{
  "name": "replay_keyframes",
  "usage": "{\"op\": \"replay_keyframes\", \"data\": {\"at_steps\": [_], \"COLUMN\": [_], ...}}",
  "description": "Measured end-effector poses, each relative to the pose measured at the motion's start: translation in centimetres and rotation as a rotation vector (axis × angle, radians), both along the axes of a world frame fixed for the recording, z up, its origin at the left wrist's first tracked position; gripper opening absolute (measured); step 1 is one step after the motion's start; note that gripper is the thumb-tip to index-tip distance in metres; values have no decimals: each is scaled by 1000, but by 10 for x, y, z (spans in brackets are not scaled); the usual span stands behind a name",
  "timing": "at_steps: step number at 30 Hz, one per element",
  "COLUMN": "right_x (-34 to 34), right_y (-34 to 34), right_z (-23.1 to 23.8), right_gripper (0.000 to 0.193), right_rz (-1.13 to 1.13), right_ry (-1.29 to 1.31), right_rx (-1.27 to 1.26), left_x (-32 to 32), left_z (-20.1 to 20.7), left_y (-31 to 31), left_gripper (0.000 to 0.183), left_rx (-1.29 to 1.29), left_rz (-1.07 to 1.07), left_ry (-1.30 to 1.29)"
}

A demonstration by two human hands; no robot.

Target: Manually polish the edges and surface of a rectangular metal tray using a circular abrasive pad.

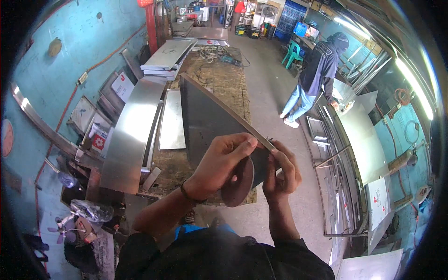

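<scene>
A dark grey sheet-metal panel (205, 121) with a narrow folded edge stands tilted in front of me, its far corner pointing away over the workbench. My left hand (221, 158) is closed, thumb and fingers pinching a thin reddish-brown abrasive disc (240, 186) with a hole in its middle. That disc hangs below the thumb, right by the folded edge. At the near corner of the panel, my right hand (282, 172) is closed, its fingers bent around the metal. The fingertips behind the panel are partly hidden.
The worn wooden workbench (235, 88) carries metal sheets (133, 126), stacked panels (168, 53), a coiled cable (213, 52) and a teal power tool (230, 60). Another person (315, 70) stands at right, beside a rack of metal (338, 172). A green chair (291, 52) is farther back.
</scene>
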State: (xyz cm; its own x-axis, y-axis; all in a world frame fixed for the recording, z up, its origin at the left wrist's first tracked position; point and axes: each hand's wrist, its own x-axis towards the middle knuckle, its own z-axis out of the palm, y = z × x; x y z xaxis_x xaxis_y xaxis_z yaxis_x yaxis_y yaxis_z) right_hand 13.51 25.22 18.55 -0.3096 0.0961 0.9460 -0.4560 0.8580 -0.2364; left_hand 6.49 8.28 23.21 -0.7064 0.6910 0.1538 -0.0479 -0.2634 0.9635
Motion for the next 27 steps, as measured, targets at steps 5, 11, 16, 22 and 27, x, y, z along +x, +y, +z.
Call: {"op": "replay_keyframes", "data": {"at_steps": [5,11,16,22,27], "right_x": [3,2,2,2,6], "right_y": [4,6,7,6,9], "right_z": [9,6,4,11,17], "right_gripper": [31,31,31,34,37], "right_rz": [-55,-8,11,26,7], "right_ry": [46,61,42,57,41], "right_rx": [107,80,58,115,173], "left_x": [1,7,6,5,1], "left_z": [2,9,7,5,6], "left_y": [-7,-11,-13,-11,-14], "left_gripper": [40,48,48,48,43], "left_rx": [252,267,278,283,299], "left_rz": [-223,-178,-143,-102,-176], "left_ry": [-383,-473,-460,-483,-423]}}
